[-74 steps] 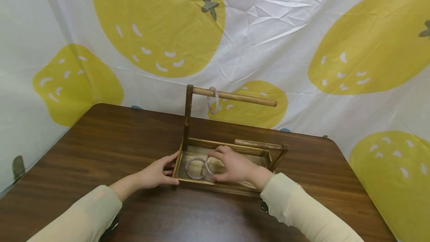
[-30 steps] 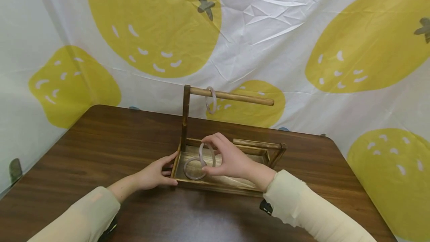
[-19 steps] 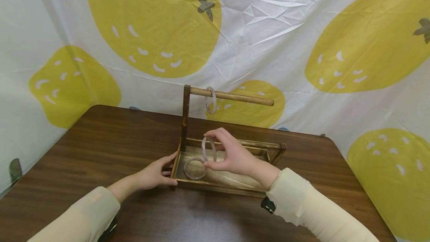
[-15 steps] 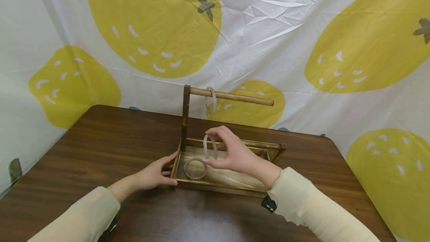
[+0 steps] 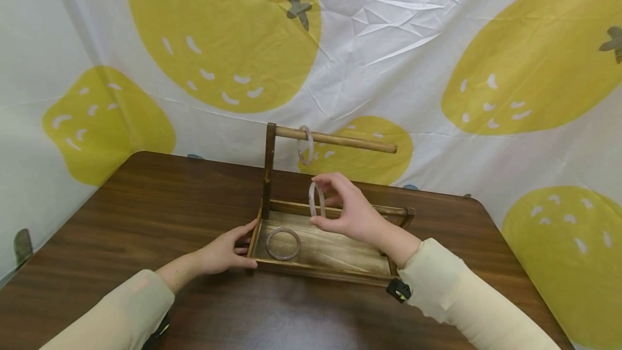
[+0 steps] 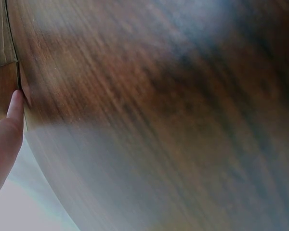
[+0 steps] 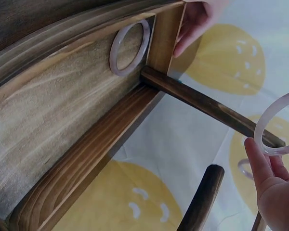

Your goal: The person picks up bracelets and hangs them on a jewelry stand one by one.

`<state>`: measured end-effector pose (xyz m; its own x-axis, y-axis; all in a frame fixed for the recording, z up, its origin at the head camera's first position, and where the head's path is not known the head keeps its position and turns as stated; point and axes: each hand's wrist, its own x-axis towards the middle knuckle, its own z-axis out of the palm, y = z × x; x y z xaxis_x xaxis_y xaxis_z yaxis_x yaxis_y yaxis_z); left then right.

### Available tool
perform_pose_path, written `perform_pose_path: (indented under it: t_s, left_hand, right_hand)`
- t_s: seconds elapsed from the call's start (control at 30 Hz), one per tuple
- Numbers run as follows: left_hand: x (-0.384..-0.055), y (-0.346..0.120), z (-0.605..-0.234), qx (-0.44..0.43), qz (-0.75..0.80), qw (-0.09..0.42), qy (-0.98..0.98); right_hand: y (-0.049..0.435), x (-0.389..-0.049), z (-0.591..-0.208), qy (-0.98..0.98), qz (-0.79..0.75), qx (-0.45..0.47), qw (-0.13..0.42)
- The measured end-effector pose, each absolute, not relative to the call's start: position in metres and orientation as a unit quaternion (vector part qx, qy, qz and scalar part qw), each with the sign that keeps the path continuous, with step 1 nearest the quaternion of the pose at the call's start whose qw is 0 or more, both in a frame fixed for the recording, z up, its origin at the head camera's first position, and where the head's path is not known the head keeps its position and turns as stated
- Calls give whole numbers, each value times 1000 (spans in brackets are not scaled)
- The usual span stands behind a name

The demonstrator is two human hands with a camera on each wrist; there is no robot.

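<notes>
In the head view, my right hand (image 5: pixel 357 214) pinches a pale lilac bangle (image 5: pixel 312 201) upright between thumb and fingertips, above a wooden jewellery stand's tray (image 5: pixel 320 271). A second bangle (image 5: pixel 267 243) lies flat at the tray's left end. From the stand's upper bar (image 5: pixel 359 141) hangs a third bangle (image 5: pixel 311 147), near the post. At the tray's left end rests my left hand (image 5: pixel 218 251), thumb against the front corner and fingers along the end wall. The right wrist view shows the held bangle (image 7: pixel 261 125) close to the post (image 7: pixel 207 108).
A lower bar (image 5: pixel 389 210) sits at the tray's right end, partly behind the right hand. The stand stands on a dark wooden table (image 5: pixel 160 204). Behind it hangs a white cloth (image 5: pixel 389 80) with yellow lemons.
My right hand has lifted a bangle out of the tray, then carried it up and to the right, away from the bangle still lying there. The left hand has stayed at the tray's end.
</notes>
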<state>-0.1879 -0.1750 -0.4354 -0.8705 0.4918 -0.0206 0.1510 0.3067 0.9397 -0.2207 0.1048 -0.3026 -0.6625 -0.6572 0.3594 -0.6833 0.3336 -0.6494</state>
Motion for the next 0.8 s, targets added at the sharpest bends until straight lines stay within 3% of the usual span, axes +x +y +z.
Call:
perform_pose_path:
  t_s: [0.8]
  left_hand:
    - [-187,-176,-434,201,554,156,792]
  right_hand:
    - [124,-230,-291,-817,437,372,42]
